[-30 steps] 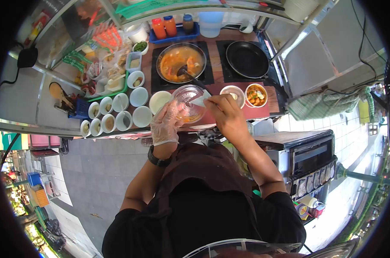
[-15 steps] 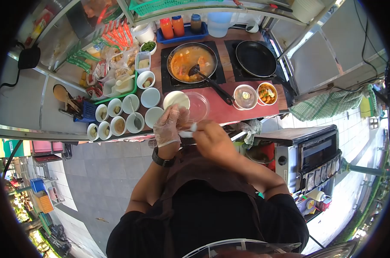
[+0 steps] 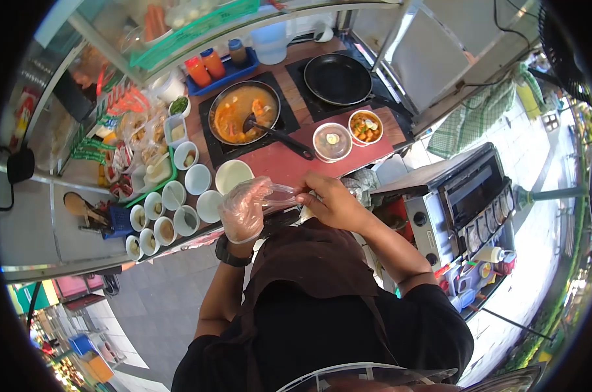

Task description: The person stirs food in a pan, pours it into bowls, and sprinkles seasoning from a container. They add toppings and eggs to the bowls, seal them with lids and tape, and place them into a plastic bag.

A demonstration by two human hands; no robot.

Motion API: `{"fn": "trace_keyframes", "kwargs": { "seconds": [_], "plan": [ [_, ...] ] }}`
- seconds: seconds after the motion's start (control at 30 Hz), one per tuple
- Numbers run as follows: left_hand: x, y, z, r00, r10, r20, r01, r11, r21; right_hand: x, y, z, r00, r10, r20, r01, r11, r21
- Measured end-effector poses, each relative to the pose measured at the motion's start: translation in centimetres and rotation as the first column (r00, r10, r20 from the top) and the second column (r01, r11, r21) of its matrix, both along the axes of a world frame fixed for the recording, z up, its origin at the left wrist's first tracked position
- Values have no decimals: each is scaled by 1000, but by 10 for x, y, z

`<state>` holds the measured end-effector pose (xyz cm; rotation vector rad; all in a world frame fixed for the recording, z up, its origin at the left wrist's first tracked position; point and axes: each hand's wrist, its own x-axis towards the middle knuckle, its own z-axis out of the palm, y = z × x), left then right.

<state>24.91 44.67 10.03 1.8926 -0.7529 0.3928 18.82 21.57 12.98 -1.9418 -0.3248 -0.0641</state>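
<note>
My left hand [image 3: 242, 212] wears a clear, crinkled plastic glove, with a dark watch at the wrist; folds and glare hide how its fingers lie. It is close in front of an off-white round tub [image 3: 234, 175] on the red board. Just right of it, my bare right hand [image 3: 335, 201] pinches clear plastic [image 3: 283, 194] stretched from the left hand, which looks like part of the glove. Beyond the hands, a pan of orange soup [image 3: 234, 121] holds a black ladle [image 3: 279, 138]. A lidded tub [image 3: 332, 142] and an uncovered tub of orange food [image 3: 365, 127] stand to the right.
Several white cups [image 3: 174, 195] stand in rows at left, some holding food. An empty black frying pan [image 3: 338, 80] sits at the back right. Sauce bottles [image 3: 212, 63] stand in a blue tray. An oven [image 3: 433, 215] is at my right.
My view has swung, so the counter appears further left. The right hand has moved from a blurred white item near the glove to pinching stretched clear plastic. The clear lid beside the off-white tub no longer shows plainly.
</note>
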Motion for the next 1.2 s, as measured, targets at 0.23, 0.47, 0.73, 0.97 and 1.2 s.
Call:
{"fn": "trace_keyframes", "kwargs": {
  "seconds": [0.23, 0.47, 0.73, 0.97, 1.2],
  "plan": [
    [-18, -22, 8, 845, 2, -534, -239, 895, -376, -17, -7, 24, 994, -71, 77, 64, 993, 98],
    [-4, -50, 17, 949, 161, -271, -239, 928, -286, -26, 8, 6, 969, -79, 234, 56, 993, 105],
    [-10, -93, 19, 738, -391, -550, -277, 568, -775, -25, -11, -11, 911, -144, 387, 124, 989, 77],
    [-3, -138, 18, 712, -413, -568, -239, 618, -749, -21, -41, -25, 870, -249, 426, 211, 968, 136],
    [-5, -178, 15, 711, -358, -605, -225, 699, -679, -19, -71, -47, 866, -305, 395, 299, 951, 79]
  ]
}}
